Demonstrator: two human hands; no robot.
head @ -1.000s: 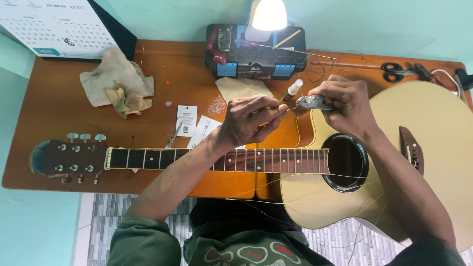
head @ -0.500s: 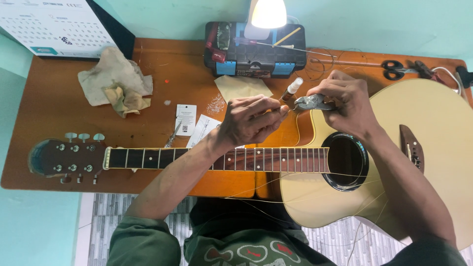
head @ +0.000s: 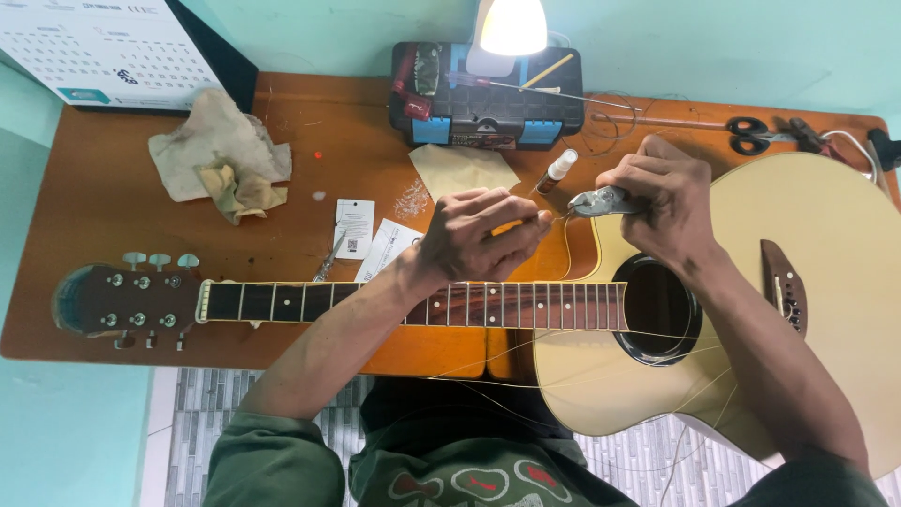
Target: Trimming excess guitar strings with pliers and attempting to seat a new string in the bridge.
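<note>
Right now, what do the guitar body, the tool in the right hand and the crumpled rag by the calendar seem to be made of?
Guitar body: pale wood, smooth and faintly glossy, with a darker wooden bridge.
Tool in the right hand: grey metal with a dull sheen, probably pliers or cutters.
Rag: soft beige cloth or paper, judging by its creases; which one is unclear.

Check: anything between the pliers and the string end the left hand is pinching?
Nothing visible. The right hand holds the pliers with the tip pointing at the left hand; a thin string runs up between them. Whether the tip already touches the string is too small to tell.
</note>
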